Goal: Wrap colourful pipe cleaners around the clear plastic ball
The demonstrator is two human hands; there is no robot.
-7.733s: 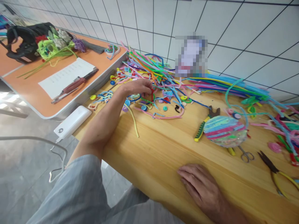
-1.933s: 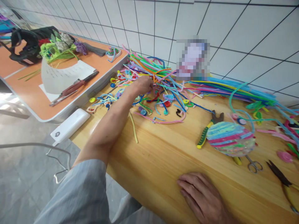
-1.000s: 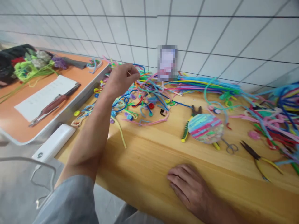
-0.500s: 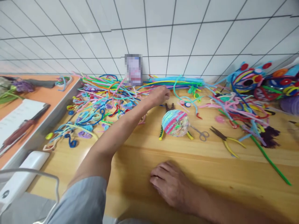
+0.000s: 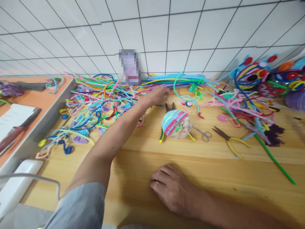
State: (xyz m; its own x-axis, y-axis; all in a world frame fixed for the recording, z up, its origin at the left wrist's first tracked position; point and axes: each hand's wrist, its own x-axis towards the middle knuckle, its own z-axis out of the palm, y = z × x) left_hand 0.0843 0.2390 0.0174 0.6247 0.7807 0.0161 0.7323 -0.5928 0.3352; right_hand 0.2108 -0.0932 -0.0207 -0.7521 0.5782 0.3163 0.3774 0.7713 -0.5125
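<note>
My left hand (image 5: 160, 94) reaches to the back of the table, at the near side of a bundle of long coloured pipe cleaners (image 5: 186, 79). Its fingers are curled closed, and what they hold, if anything, is hidden. My right hand (image 5: 170, 187) rests on the wood near the front with its fingers curled in. Between the two hands sits a ball striped in pink, blue and pale colours (image 5: 176, 124). It partly covers pliers with green-yellow handles (image 5: 161, 136). Small scissors (image 5: 205, 135) lie against its right side.
Loose and twisted pipe cleaners (image 5: 83, 122) spread over the left side. Yellow-handled pliers (image 5: 230, 140) lie to the right. More pipe cleaners (image 5: 252, 109) and decorated figures (image 5: 254, 74) stand behind. A phone (image 5: 130, 68) leans on the tiled wall; a white power strip (image 5: 22, 181) lies at left.
The view has shifted slightly, so most things sit a little further left and higher. My left hand stays at the back by the pipe cleaners, and my right hand keeps resting on the table.
</note>
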